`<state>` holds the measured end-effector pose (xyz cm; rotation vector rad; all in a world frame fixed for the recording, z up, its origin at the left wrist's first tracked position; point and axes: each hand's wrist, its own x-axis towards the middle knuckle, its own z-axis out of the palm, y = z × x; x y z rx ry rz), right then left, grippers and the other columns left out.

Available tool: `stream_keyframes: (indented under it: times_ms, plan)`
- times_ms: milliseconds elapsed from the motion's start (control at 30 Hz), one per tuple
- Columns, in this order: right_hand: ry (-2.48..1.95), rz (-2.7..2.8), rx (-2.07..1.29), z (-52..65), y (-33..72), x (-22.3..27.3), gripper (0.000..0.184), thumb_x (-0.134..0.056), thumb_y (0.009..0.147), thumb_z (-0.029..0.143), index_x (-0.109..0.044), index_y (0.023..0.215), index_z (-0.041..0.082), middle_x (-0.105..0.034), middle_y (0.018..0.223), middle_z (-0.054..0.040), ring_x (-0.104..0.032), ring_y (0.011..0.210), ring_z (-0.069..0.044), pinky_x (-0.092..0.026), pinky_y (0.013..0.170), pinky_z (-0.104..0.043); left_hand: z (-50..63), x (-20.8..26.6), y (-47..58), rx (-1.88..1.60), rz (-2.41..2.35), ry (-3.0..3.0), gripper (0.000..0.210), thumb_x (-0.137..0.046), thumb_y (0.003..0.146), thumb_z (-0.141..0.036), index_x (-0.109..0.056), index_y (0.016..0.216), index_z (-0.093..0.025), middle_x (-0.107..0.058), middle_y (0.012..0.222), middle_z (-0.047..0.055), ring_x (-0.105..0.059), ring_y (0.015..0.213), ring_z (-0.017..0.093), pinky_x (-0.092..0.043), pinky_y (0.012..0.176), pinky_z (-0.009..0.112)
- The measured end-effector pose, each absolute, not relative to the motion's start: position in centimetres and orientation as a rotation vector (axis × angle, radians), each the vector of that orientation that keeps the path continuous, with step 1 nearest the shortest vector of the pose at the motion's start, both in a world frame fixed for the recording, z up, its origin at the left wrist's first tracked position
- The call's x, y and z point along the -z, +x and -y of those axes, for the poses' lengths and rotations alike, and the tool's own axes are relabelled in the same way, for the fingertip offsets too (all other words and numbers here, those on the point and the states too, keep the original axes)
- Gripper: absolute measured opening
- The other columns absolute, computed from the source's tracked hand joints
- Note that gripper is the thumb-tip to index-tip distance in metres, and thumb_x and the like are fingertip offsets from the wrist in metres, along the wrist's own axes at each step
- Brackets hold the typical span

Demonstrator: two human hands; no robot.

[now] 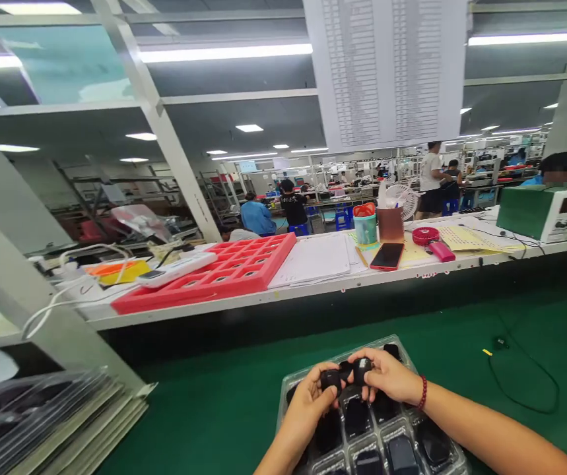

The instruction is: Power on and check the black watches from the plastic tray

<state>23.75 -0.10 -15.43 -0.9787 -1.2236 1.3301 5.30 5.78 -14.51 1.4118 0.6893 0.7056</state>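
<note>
Over a clear plastic tray (379, 441), my left hand (307, 399) is closed on a small rounded black piece (331, 380). My right hand (387, 375), with a dark red bead bracelet (422, 392) at the wrist, pinches another rounded black piece (362, 371) close beside it. The two pieces are held side by side; whether they are joined is too small to tell. Several dark, block-like items, among them one dark case (402, 454), lie in the tray's compartments below my hands.
The tray rests on a green mat (204, 409). A black cable (535, 369) lies at right, stacked plastic trays (55, 422) at left. On the shelf ahead are a red foam tray (233, 267), papers (313, 258), a phone (387, 256) and a green-and-white instrument (545, 214). People work beyond.
</note>
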Motion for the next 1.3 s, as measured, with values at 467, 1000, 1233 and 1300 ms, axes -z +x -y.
stream_keyframes:
  times_ms: [467, 1000, 1233, 1300]
  plan:
    - [-1.007, 1.288, -1.277, 1.1, 24.1, 15.3, 0.052, -0.058, 0.080, 0.029, -0.044, 0.130, 0.023, -0.063, 0.098, -0.0065, -0.062, 0.069, -0.015, -0.054, 0.062, -0.031, -5.0, 13.9, 5.1, -0.736, -0.640, 1.317, 0.046, -0.062, 0.070, -0.021, -0.052, 0.115, -0.017, -0.062, 0.097, 0.007, -0.059, 0.071, 0.014, -0.040, 0.053, 0.021]
    - [-0.945, 1.369, -1.353, 0.8, 25.2, 15.4, 0.050, -0.066, 0.078, 0.041, -0.053, 0.122, 0.022, -0.062, 0.105, -0.0079, -0.053, 0.052, -0.008, -0.048, 0.052, -0.025, -5.5, 14.6, 4.8, -0.661, -0.515, 1.297, 0.055, -0.068, 0.071, -0.039, -0.049, 0.120, -0.020, -0.058, 0.097, 0.007, -0.059, 0.063, 0.012, -0.040, 0.052, 0.021]
    - [-0.968, 1.415, -1.335, 0.7, 25.1, 15.5, 0.052, -0.064, 0.079, 0.043, -0.050, 0.124, 0.021, -0.059, 0.109, -0.0093, -0.051, 0.053, -0.008, -0.047, 0.052, -0.025, -5.4, 14.5, 4.8, -0.655, -0.523, 1.338, 0.053, -0.067, 0.071, -0.040, -0.048, 0.115, -0.018, -0.056, 0.096, 0.007, -0.057, 0.059, 0.010, -0.039, 0.052, 0.021]
    - [-0.979, 1.416, -1.333, 0.8, 25.1, 15.5, 0.052, -0.064, 0.079, 0.043, -0.050, 0.124, 0.021, -0.060, 0.105, -0.0088, -0.051, 0.052, -0.008, -0.047, 0.052, -0.025, -5.4, 14.5, 4.8, -0.649, -0.528, 1.342, 0.052, -0.067, 0.071, -0.040, -0.048, 0.115, -0.018, -0.056, 0.096, 0.007, -0.057, 0.059, 0.009, -0.039, 0.053, 0.021]
